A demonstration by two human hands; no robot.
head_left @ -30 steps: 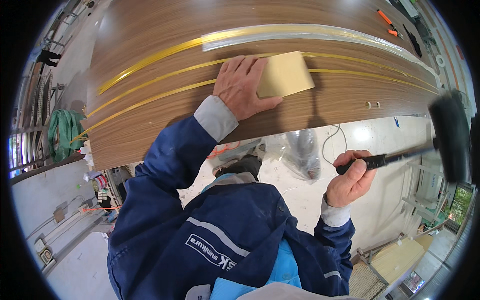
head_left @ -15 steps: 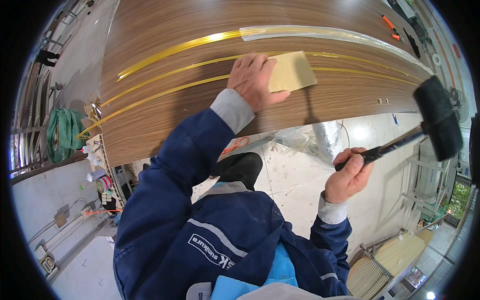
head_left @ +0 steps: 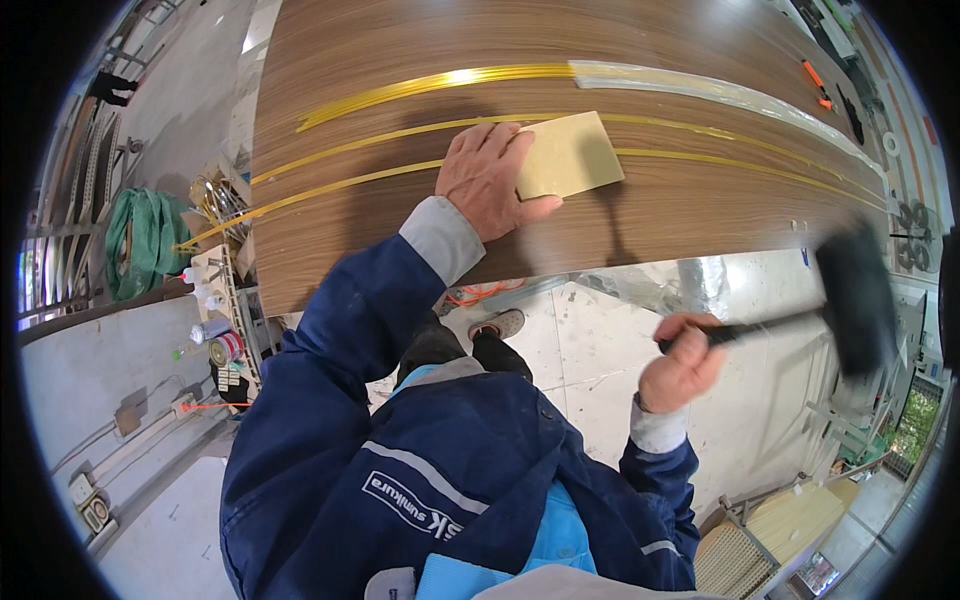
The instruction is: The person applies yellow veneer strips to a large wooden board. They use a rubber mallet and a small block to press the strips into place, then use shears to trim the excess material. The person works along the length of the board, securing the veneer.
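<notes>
Across the near half of a brown wood-grain worktop (head_left: 650, 225), a pale yellow rectangular block (head_left: 572, 160) lies slightly askew over two thin gold strips, the far strip (head_left: 370, 137) and the near strip (head_left: 350, 186). The left hand (head_left: 485, 180) is clamped on the block's left end, fingers close together on it and thumb along its near edge. To the right, apart from the block, the right hand (head_left: 683, 365) is closed round the handle of a black-headed mallet (head_left: 858, 300), whose head is blurred and held up by the worktop's near right corner.

Farther out on the worktop lie a bundle of gold strips (head_left: 420, 92), its right part in a clear plastic sleeve (head_left: 700, 86), and, at far right, an orange-handled tool (head_left: 815, 78).

A mallet blow that strayed left could catch the thumb or fingertips, since they sit so close to the block's face. Because the block is askew, a glancing knock might skid it and scratch the wood grain or shift the strips. The near strip overhangs the worktop's left edge, so a snag there could bend it or drag it out of line.
</notes>
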